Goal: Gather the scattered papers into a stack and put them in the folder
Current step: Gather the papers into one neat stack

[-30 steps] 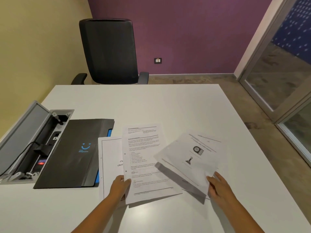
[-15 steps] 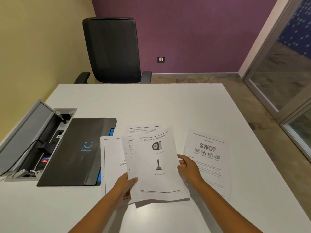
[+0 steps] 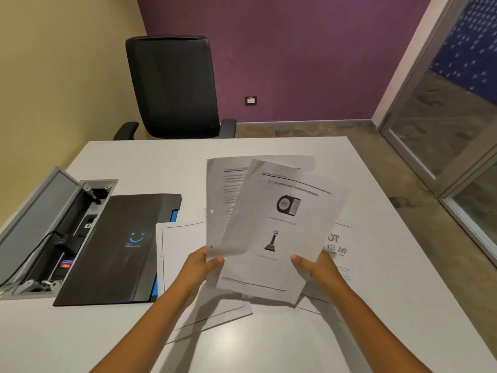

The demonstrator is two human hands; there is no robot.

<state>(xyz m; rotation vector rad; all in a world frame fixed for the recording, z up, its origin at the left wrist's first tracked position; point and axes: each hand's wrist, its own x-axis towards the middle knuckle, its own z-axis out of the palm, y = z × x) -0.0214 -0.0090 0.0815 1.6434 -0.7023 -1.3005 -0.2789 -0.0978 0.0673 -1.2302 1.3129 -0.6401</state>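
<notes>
Two printed sheets are lifted off the white table (image 3: 269, 345) and overlap crookedly: the front sheet with two pictures (image 3: 279, 227) and a text sheet (image 3: 217, 200) behind it. My left hand (image 3: 200, 267) pinches their lower left edge. My right hand (image 3: 316, 267) grips the lower right edge. A bordered sheet (image 3: 180, 254) lies flat beneath on the left. Partly hidden at the right lies a sheet with a large heading (image 3: 338, 246). The black folder (image 3: 121, 249) with a blue smile logo lies shut at the left.
An open grey cable box (image 3: 48, 230) with plugs and wires is set into the table left of the folder. A black office chair (image 3: 174, 87) stands at the table's far edge. Glass doors are on the right.
Both hands have raised the two sheets off the table and tilted them up toward me. The right hand shifted to the lower right edge. The sheet with the heading stayed flat.
</notes>
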